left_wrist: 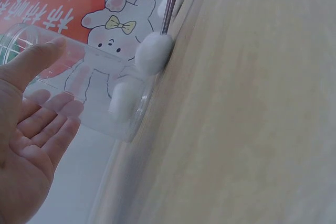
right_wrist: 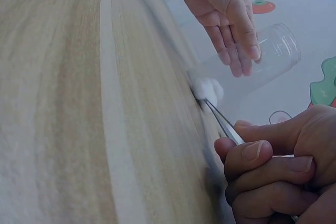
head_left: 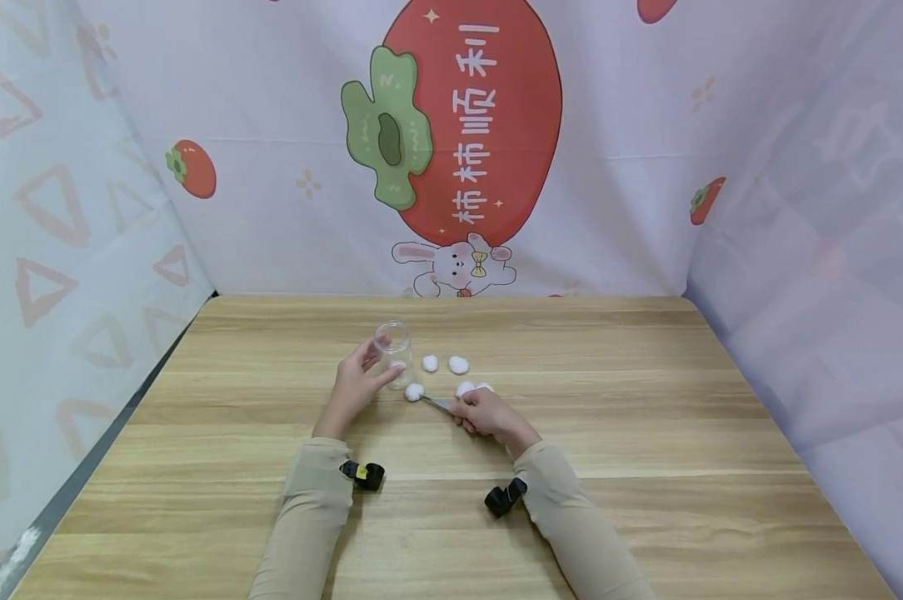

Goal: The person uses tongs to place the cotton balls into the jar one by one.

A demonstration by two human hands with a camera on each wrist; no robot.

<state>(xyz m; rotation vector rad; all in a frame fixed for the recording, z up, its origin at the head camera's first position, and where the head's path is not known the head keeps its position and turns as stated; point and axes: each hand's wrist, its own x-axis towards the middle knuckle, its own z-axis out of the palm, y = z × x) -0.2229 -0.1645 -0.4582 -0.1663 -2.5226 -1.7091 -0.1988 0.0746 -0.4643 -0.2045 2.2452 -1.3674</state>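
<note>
While the jar [head_left: 401, 353] stands upright, tweezers [head_left: 437, 403] point leftward.

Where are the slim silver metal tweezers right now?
In the head view, below centre, the tweezers are in the person's right hand, tips at a fluffy white cotton ball beside the base of the clear cylindrical jar.

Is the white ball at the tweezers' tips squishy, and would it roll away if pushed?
The white ball probably squishes and weighs little: it looks fluffy, like cotton. Pushed, it may roll a bit because it's roundish.
</note>
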